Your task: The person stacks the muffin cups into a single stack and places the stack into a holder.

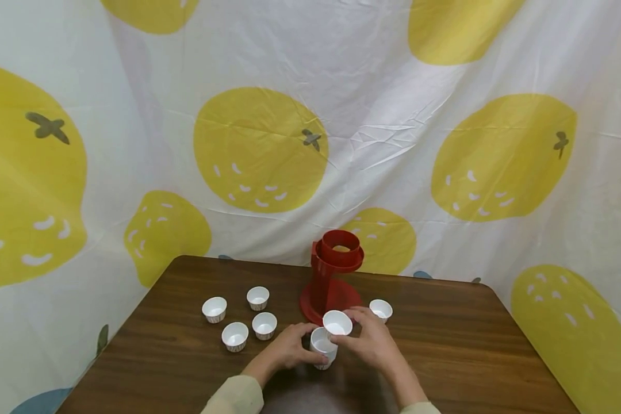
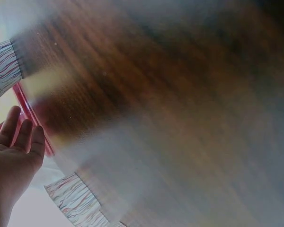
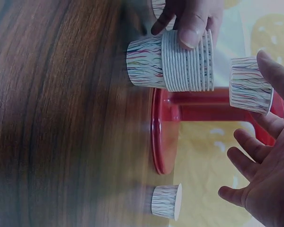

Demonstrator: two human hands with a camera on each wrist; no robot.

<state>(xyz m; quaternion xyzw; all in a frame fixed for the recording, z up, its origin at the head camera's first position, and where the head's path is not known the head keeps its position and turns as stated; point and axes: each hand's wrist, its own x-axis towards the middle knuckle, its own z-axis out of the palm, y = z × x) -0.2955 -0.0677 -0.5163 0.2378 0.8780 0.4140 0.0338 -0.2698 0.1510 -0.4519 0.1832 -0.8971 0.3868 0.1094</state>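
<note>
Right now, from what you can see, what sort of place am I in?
Probably an indoor workspace, perhaps set up for a simple tabletop activity: a wooden table stands before a hanging fruit-print cloth, with several paper cups and a red stand on it.

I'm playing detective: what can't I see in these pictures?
Head: base front of the red plastic stand, partly behind the raised white paper cup.
Left wrist: thumb of the left hand, cut off by the edge.
Right wrist: walls inside the patterned paper cup stack, hidden by nesting.

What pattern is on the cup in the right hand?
The cup has thin wavy coloured lines on white, clearest in the right wrist view.
</note>
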